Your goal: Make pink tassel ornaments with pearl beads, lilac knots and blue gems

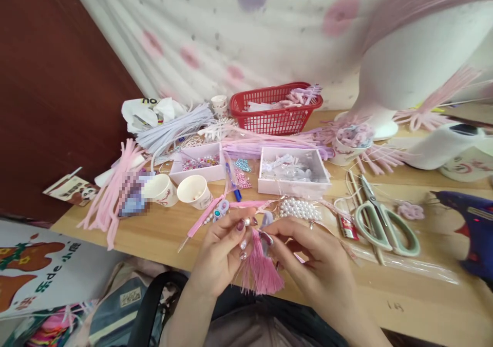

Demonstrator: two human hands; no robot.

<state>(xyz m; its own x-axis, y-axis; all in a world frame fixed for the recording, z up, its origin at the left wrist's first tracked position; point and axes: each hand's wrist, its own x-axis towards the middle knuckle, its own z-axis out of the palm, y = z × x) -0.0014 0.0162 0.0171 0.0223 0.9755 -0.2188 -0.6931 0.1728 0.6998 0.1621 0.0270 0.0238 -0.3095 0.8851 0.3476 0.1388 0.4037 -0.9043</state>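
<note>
Both my hands meet over the near edge of the wooden table (385, 290). My left hand (221, 252) pinches the top of a pink tassel (260, 270), which hangs down between the hands. My right hand (311, 259) is closed on the same top end, fingertips touching a small pale piece there. A cluster of white pearls (298, 208) lies just beyond my fingers. A pink strip with beads (208, 218) lies to the left of them.
Green-handled scissors (381, 221) lie to the right, a blue glue gun (472, 229) at the far right. Two paper cups (181, 190), two white trays (292, 170), pink and lilac pipe cleaners (111, 193), a red basket (275, 108) and a white mannequin head (419, 59) stand behind.
</note>
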